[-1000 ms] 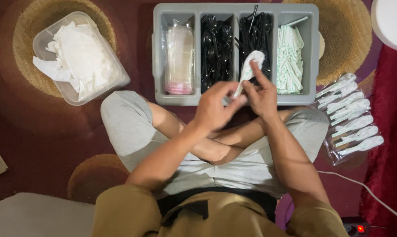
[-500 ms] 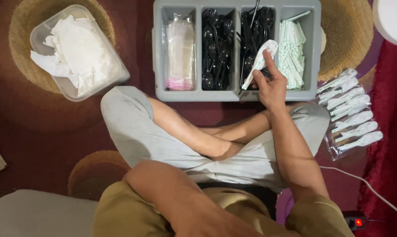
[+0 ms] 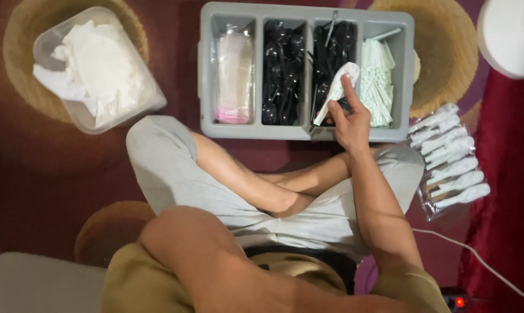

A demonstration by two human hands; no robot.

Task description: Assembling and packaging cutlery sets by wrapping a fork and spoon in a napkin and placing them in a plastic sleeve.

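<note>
Holding a white wrapped spoon pack (image 3: 338, 88) in the right hand (image 3: 350, 119) — fingers closed around its lower part, first finger lying up along it. Sticking up and to the left from the hand, out over the gray tray (image 3: 305, 132). Right under the hand and pack, a slot full of black forks (image 3: 331, 52). Just to the right of the hand, a slot of white and green wrapped sticks (image 3: 376, 78). To the left of the hand, a slot of black spoons (image 3: 279, 75), then further left a slot with clear bags (image 3: 234, 75). Off to the right of the hand, on the floor, a row of finished white packs (image 3: 453, 156) lying side by side. Far to the left, well apart, a clear box of white napkins (image 3: 91, 66) on a round woven mat (image 3: 18, 35). Left hand out of view — only the bent arm (image 3: 186, 249) seen down near the camera, so no telling if open or closed.
</note>
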